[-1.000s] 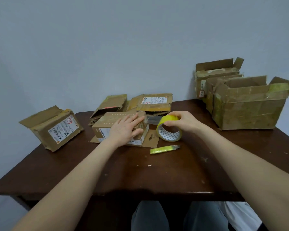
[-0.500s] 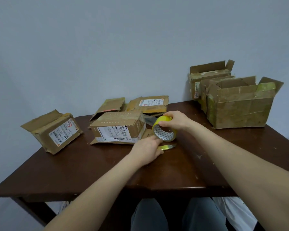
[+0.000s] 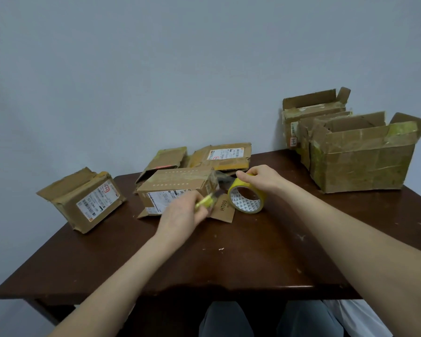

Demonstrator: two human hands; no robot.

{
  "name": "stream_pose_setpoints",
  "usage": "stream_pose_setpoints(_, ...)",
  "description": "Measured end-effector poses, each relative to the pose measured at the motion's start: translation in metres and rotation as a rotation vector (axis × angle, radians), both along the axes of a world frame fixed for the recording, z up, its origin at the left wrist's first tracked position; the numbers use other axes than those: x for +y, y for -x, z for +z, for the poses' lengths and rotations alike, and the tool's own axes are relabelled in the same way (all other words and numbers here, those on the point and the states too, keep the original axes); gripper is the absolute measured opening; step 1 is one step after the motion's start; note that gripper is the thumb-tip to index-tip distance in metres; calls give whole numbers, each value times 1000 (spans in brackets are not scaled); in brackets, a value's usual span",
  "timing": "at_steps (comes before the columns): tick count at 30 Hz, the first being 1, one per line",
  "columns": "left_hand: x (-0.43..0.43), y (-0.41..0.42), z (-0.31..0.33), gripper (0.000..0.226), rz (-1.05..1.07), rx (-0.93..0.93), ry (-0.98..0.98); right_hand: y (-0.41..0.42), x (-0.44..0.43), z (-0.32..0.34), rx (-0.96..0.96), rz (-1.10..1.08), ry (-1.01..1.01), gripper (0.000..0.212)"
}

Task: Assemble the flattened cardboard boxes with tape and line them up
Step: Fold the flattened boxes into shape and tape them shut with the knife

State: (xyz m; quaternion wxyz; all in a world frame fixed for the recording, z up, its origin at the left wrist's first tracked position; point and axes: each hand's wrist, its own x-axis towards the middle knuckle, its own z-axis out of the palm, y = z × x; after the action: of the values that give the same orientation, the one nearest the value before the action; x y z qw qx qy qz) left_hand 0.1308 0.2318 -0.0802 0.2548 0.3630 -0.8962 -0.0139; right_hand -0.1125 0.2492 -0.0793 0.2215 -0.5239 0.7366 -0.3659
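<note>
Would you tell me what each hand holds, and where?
Left hand: blurred yellow cutter, by its near end. Right hand: yellow tape roll, at its top rim.

**One head-worn wide-angle view, looking forward and down across the table [image 3: 253, 259] from the wearer's side.**

The camera sits close above the near table edge and faces the grey wall [image 3: 180, 69], which fills the frame from 9 round to 3 o'clock. Bare forearms enter at 7 and 4 o'clock and meet just off centre. There the left hand [image 3: 182, 215] grips a blurred yellow cutter [image 3: 204, 203] and the right hand [image 3: 260, 178] holds the tape roll [image 3: 244, 203]. The wearer's lap [image 3: 226, 322] shows at 6 o'clock.
</note>
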Motion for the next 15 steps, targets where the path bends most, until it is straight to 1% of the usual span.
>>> stream_pose_setpoints(3, -11, 11, 28, 9, 92, 192, -3, -9, -6, 6, 45, -68, 11, 45)
stream_pose_setpoints(4, -15, 20, 34, 11, 122, 221, 16, -12, -8, 8, 57, -66, 2, 44)
stream_pose_setpoints(6, -24, 40, 41, 16, 162, 229, 26, -19, -11, 12, 80, -36, -48, 50)
stream_pose_setpoints(9, -37, 64, 37, 19, 200, 213, -125, -26, -15, 17, 92, 8, -120, 55)
stream_pose_setpoints(12, -43, 62, 18, 18, 220, 289, -286, -27, -15, 21, 115, 12, -157, 52)
stream_pose_setpoints(15, -42, 53, 5, 18, 219, 356, -304, -25, -11, 23, 189, -14, -163, 46)
